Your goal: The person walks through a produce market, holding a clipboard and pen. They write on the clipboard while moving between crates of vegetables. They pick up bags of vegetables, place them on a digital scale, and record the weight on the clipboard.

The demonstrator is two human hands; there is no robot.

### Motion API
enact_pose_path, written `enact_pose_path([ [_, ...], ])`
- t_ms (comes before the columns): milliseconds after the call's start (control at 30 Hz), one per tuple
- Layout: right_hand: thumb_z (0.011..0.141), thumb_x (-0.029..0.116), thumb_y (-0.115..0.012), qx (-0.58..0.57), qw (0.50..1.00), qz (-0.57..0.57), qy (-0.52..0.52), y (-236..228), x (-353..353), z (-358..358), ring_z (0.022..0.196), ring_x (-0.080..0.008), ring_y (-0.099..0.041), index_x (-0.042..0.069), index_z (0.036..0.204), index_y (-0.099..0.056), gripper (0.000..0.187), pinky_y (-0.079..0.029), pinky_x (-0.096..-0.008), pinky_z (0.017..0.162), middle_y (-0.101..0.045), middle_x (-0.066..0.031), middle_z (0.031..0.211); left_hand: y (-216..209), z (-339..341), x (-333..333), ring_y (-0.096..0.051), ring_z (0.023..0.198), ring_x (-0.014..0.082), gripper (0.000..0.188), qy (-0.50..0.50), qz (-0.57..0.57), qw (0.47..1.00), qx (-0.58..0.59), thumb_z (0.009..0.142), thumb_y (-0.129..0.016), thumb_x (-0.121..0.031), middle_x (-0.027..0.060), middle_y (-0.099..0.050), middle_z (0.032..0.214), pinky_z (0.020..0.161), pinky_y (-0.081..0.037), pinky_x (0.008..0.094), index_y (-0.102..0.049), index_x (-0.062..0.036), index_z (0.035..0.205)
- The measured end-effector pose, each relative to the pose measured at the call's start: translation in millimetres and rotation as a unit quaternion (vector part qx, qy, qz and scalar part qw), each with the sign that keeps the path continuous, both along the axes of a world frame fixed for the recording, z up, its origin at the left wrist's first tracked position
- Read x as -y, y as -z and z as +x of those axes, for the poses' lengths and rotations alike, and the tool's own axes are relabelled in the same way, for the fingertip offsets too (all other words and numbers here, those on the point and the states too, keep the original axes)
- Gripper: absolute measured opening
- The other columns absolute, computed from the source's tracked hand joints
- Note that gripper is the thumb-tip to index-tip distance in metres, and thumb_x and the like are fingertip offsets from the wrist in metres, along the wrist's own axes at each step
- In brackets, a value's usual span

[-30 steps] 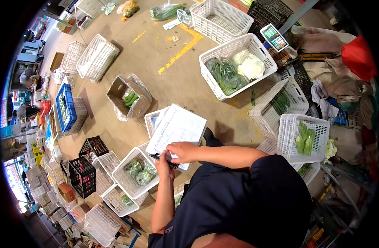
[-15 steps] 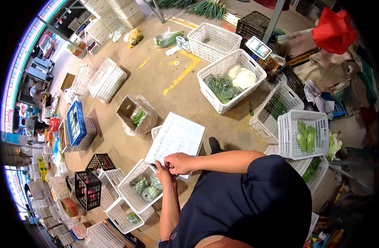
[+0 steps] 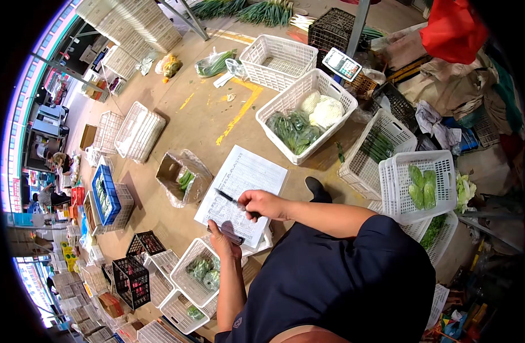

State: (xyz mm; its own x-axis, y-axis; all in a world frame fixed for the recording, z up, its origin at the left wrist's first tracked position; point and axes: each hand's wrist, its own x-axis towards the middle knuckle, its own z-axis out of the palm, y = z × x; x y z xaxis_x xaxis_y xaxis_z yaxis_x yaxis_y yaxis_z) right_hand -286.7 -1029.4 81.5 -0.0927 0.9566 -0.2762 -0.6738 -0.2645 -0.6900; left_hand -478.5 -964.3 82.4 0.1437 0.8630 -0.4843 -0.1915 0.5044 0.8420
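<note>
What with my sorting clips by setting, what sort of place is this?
Probably a wholesale vegetable market or packing area: greens in a white crate, a scale's display and stacked crates.

The person's bare right hand (image 3: pixel 266 205) has separated from the bare left hand (image 3: pixel 223 244), which it previously met. From here, a slim black pen (image 3: pixel 224 195) is now exposed in the right hand, extended over the white rectangular printed paper sheet (image 3: pixel 254 171), far end directed forward-left.

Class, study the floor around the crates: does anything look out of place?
Yes: a dark green scrap lies loose beside a white crate, and a pale scrap lies near the yellow line. Both look stray, outside any container.
</note>
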Motion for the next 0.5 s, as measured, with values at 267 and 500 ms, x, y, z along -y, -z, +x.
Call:
enact_pose_path([
  [267, 0.090, -0.001, -0.045, 0.109, 0.986, 0.057, 0.111, -35.6, 35.9, 198.4, 0.068, -0.0087, -0.059, 0.005, 0.136, -0.052, 0.047, -0.049, -0.0234, 0.061, -0.059, -0.0060, 0.098, 5.5, 131.9, -25.9, -0.067, 0.086, 0.0157, 0.028, 0.010, -0.049, 0.997, -0.056, 0.092, -0.071, -0.021, 0.0036, -0.068, 0.096, 0.078, -0.054, 0.0307, -0.062, -0.0006, 0.109],
  [500, 0.100, 0.009, -0.044, 0.036, 0.974, 0.135, 0.181, -37.8, 35.4, 290.3, 0.109, -0.0217, -0.064, -0.003, 0.142, -0.047, 0.045, -0.051, -0.0343, 0.092, -0.066, -0.0149, 0.122, -13.7, 219.0, -40.8, -0.067, 0.096, 0.0215, 0.038, 0.029, -0.029, 0.999, 0.008, 0.089, -0.066, 0.000, 0.0124, -0.066, 0.106, 0.091, -0.054, 0.0340, -0.051, 0.0067, 0.123],
])
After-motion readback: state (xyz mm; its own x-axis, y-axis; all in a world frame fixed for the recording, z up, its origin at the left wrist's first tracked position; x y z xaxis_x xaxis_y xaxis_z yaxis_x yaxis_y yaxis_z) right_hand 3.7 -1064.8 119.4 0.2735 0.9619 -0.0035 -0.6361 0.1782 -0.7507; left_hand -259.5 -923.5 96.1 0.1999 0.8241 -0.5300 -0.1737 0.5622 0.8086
